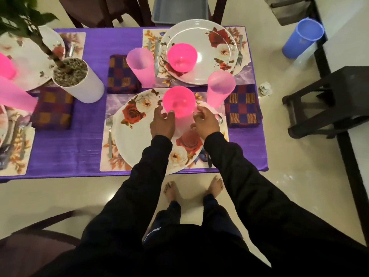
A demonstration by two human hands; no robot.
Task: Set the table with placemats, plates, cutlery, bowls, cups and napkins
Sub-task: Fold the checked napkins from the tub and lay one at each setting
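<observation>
Left hand [162, 122]: fingers loosely curled beside the pink bowl [179, 101]
Right hand [205, 121]: same, on the bowl's other side
Bowl: on the floral plate [135, 136]
Worktop [65, 148]: purple cloth

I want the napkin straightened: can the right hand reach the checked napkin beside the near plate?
Probably yes: the right hand holds nothing, and the napkin lies just to its right, with only the pink cup nearby.

Glossy cream tiled floor [299, 148] all around; dark wooden chairs [93, 11] at twelve o'clock, a black stool [327, 100] at three, another chair [36, 242] down at seven.
</observation>
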